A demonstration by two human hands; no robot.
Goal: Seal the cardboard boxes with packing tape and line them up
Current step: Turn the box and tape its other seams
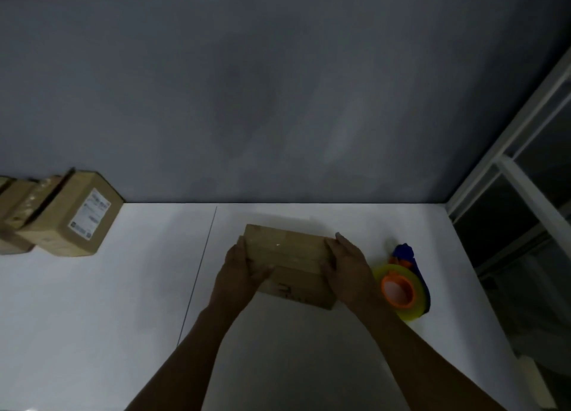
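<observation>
Both hands clamp one cardboard box (pixel 287 250) on the white worktop (pixel 123 302). The left hand (pixel 239 270) curls its fingers (pixel 241 245) round the left end, and the right hand (pixel 346 265) lays its fingers, pressed together, along the right end. The box sits between them, its top glossy, possibly taped. Stiff and probably light, it should carry best gripped by its ends. One tape dispenser (pixel 401 287) lies just right of the right fingers. At least three more boxes (pixel 71 216) stand well left of the left fingers, the row cut off by the frame.
</observation>
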